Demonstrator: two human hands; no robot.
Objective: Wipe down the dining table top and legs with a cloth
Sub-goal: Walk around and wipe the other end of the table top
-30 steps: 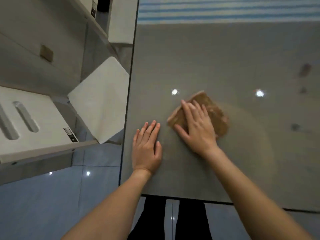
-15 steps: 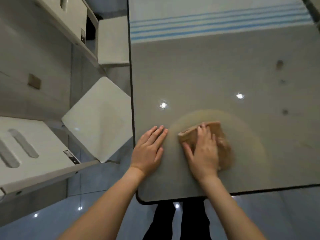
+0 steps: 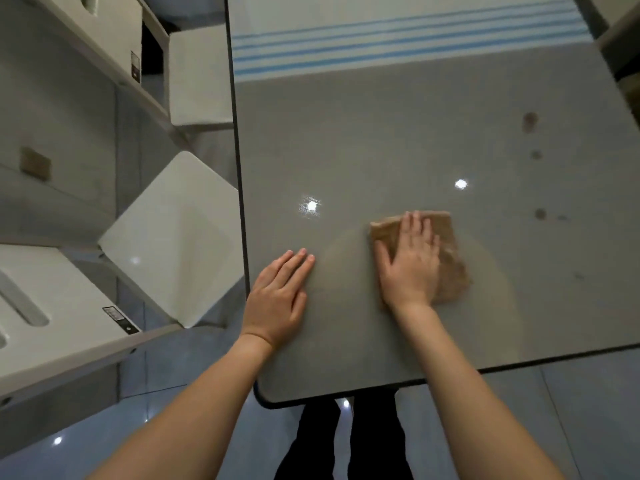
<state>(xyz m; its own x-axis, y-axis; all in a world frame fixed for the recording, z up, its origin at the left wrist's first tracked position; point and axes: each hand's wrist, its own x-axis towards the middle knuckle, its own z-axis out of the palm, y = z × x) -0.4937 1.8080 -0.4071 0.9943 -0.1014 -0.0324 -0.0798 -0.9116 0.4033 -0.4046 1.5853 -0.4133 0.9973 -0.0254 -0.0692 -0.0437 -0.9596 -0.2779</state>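
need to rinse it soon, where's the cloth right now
In the head view the cloth lies flat on the table, right of centre near the front edge, under the right hand; the left hand rests apart to its left.

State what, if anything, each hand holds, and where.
Nothing is gripped: right hand presses flat on the left of the cloth; left hand lies flat on the table.

The grey table carries a brown cloth near its middle. A blue-striped band crosses its far end, and dark spots mark its right side.
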